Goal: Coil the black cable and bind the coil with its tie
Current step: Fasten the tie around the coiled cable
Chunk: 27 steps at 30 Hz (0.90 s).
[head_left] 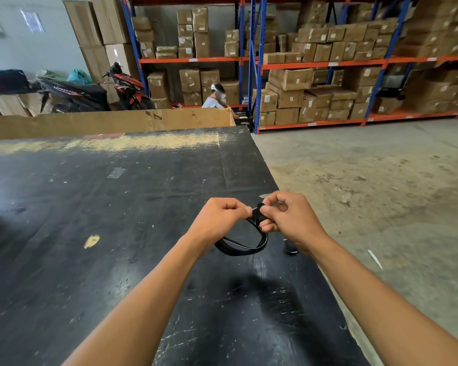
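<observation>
Thin, glossy black cable [245, 243], already looped into a small coil, held above the scuffed black surface [117, 207]. Left hand [220, 220] and right hand [288, 217] pinch the coil's top around the black tie [258, 213]. Likely light, springy, slippery; best gripped at the bundled crossing.

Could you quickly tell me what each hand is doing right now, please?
Left hand: closed, fingers pinching the top of the black cable coil.
Right hand: closed on the same coil at its tie.
</observation>
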### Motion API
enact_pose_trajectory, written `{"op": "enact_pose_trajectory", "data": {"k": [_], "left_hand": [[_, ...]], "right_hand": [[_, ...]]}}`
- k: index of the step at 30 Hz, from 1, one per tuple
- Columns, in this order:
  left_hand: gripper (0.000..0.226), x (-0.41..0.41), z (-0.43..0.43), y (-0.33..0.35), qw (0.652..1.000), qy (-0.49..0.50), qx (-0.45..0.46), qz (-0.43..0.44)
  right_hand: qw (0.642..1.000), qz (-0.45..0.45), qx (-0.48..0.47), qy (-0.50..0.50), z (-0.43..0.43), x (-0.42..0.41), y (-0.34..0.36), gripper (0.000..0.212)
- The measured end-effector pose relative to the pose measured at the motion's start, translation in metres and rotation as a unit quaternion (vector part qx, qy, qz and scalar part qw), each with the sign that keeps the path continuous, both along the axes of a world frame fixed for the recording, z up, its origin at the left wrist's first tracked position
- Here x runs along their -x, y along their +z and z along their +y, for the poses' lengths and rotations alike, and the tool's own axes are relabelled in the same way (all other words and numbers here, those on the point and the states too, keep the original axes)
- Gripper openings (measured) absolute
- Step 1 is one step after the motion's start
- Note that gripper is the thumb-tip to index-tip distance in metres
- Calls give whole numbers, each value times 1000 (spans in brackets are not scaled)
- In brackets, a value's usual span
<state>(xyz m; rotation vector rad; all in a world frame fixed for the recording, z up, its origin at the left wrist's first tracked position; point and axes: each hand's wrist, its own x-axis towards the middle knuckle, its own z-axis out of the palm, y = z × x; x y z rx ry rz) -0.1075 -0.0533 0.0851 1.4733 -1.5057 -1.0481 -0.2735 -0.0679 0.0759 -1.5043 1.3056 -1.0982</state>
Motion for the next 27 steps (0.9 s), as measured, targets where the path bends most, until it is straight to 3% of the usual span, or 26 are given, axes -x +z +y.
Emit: {"op": "enact_pose_trajectory", "data": {"k": [5, 13, 19, 22, 24, 27], "left_hand": [[13, 4, 0, -2, 999, 31, 22, 1], [22, -2, -15, 1, 986, 166, 17, -16], [17, -4, -16, 9, 987, 153, 38, 20], [14, -5, -12, 12, 986, 143, 12, 84], [18, -4, -7, 13, 986, 136, 4, 96], [17, -5, 3, 15, 985, 132, -1, 107]], "right_hand": [[1000, -6, 4, 4, 4, -1, 5, 13], [993, -39, 61, 93, 19, -9, 14, 19], [981, -171, 37, 85, 20, -13, 22, 13], [991, -96, 60, 76, 21, -12, 22, 28], [993, 28, 99, 63, 20, -11, 18, 33], [963, 185, 197, 22, 20, -10, 13, 27]]}}
